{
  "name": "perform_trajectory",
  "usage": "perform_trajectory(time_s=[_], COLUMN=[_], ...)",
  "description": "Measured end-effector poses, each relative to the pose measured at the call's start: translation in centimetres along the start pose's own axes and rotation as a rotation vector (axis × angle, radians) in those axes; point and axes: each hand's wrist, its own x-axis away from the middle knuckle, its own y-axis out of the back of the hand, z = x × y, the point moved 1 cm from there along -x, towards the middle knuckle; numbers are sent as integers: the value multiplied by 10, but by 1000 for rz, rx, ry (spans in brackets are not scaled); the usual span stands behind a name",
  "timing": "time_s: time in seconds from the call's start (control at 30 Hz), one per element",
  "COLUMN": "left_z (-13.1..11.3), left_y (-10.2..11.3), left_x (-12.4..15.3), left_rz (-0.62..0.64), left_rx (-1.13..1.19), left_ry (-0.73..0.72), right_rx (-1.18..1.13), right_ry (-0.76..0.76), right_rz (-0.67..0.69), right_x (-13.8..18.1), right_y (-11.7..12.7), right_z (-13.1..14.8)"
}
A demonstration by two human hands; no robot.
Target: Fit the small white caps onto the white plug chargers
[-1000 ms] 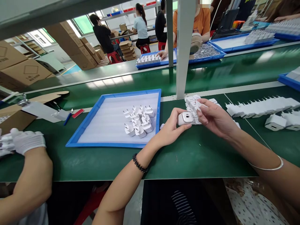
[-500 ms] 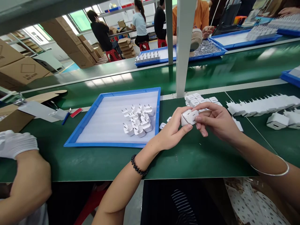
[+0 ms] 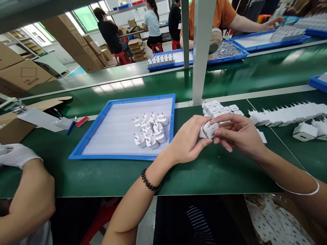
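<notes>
Over the green bench, my left hand (image 3: 189, 139) grips a white plug charger (image 3: 203, 132), most of it hidden by my fingers. My right hand (image 3: 237, 134) pinches a small white end cap (image 3: 212, 130) with a slot in it, held against the charger's end; whether it is seated I cannot tell. Behind my hands lie several white slotted caps (image 3: 213, 110), partly covered by my fingers. To the left, a blue-rimmed tray (image 3: 122, 157) bears a cluster of white plug chargers (image 3: 150, 132), pins upward.
Rows of white chargers (image 3: 288, 115) stand at the right. A white post (image 3: 200, 54) rises behind my hands. At the left are a co-worker's gloved hand (image 3: 19, 154), a blue pen (image 3: 71, 126), a red strip (image 3: 82, 121) and an open carton (image 3: 15, 131).
The cap in my right hand has shifted over the charger's end face, hiding its slot. Across the bench, a person's arm has reached out toward a tray of chargers.
</notes>
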Motion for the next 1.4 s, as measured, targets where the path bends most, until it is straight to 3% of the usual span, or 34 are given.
perform_trajectory(time_s=[0.37, 0.77, 1.2, 1.4], left_z=[1, 2, 0, 1], left_y=[-1, -3, -4, -4], left_x=[0, 1, 0, 1], left_rz=[15, 21, 12, 15], left_rx=[27, 40, 33, 89], left_ry=[13, 22, 3, 85], right_rx=[-41, 14, 108, 293], right_ry=[-36, 28, 68, 228], right_rz=[-29, -3, -67, -119], right_x=[2, 3, 8, 10], right_y=[0, -2, -8, -8], right_z=[-2, 0, 0, -1])
